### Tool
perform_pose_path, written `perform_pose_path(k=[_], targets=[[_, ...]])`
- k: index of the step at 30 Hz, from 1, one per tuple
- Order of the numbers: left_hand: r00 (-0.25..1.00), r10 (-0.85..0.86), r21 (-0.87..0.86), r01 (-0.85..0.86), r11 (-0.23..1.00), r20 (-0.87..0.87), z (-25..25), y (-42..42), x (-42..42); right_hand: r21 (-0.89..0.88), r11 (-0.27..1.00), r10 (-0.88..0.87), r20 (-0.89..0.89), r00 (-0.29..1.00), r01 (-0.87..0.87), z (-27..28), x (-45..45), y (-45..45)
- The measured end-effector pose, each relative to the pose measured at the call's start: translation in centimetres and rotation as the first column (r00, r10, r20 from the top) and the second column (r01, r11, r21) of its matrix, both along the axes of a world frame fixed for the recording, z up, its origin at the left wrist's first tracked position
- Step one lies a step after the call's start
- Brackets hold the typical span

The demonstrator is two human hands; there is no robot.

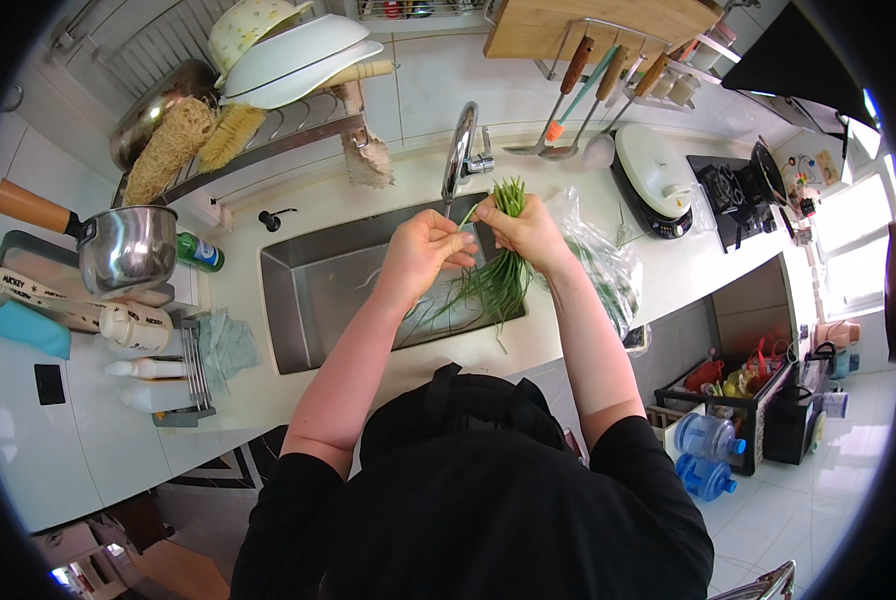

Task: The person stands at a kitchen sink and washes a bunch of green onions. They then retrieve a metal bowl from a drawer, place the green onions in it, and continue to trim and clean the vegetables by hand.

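Note:
A bunch of thin green stalks, probably garlic chives (505,281), is held in my right hand (524,231) over the right end of a steel sink (320,289). The cut ends point up towards the wall and the leaves hang down over the sink's edge. My left hand (431,244) is beside it above the basin, thumb and fingers close together at a single pale stalk (467,216) that reaches to the right hand. Loose leaves lie in the sink below. A clear plastic bag (601,262) with more greens rests on the counter right of my right hand.
A chrome faucet (459,154) stands behind the sink. A crumpled pale cloth (226,345) and a steel saucepan (127,251) are at the left. Right of the faucet, ladles and turners hang from a rail (620,30); a white-lidded electric cooker (652,176) sits near the stove (725,187).

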State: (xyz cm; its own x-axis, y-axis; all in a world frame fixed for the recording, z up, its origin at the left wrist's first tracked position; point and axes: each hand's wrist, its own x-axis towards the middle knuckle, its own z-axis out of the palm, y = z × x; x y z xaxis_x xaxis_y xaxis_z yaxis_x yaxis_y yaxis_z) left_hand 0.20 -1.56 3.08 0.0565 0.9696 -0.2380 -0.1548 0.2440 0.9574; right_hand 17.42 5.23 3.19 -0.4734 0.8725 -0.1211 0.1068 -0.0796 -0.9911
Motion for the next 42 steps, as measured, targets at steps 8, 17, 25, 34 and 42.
perform_pose_path(k=[8,17,25,34,42], targets=[[0.998,-0.032,0.023,0.031,0.999,0.054,-0.3,0.0,0.3,0.024,0.997,0.072,0.044,0.996,-0.073,0.1,-0.5,-0.3],[0.946,-0.055,-0.141,0.104,0.984,0.319,-0.1,0.3,-1.0,0.120,0.990,0.063,0.086,0.994,-0.073,0.6,-0.6,-0.9],[0.929,-0.068,-0.120,0.120,0.985,0.364,-0.5,0.3,-0.9,0.100,0.992,0.070,0.034,0.997,-0.073,1.4,-0.9,-1.2],[0.898,-0.072,-0.154,0.153,0.976,0.434,-1.0,0.5,-1.3,0.196,0.976,0.070,0.129,0.989,-0.094,1.7,-0.9,-1.2],[0.975,-0.036,-0.132,0.067,0.989,0.220,-0.3,0.0,-1.1,0.027,0.997,0.064,0.074,0.995,-0.067,1.4,-0.3,-0.7]])
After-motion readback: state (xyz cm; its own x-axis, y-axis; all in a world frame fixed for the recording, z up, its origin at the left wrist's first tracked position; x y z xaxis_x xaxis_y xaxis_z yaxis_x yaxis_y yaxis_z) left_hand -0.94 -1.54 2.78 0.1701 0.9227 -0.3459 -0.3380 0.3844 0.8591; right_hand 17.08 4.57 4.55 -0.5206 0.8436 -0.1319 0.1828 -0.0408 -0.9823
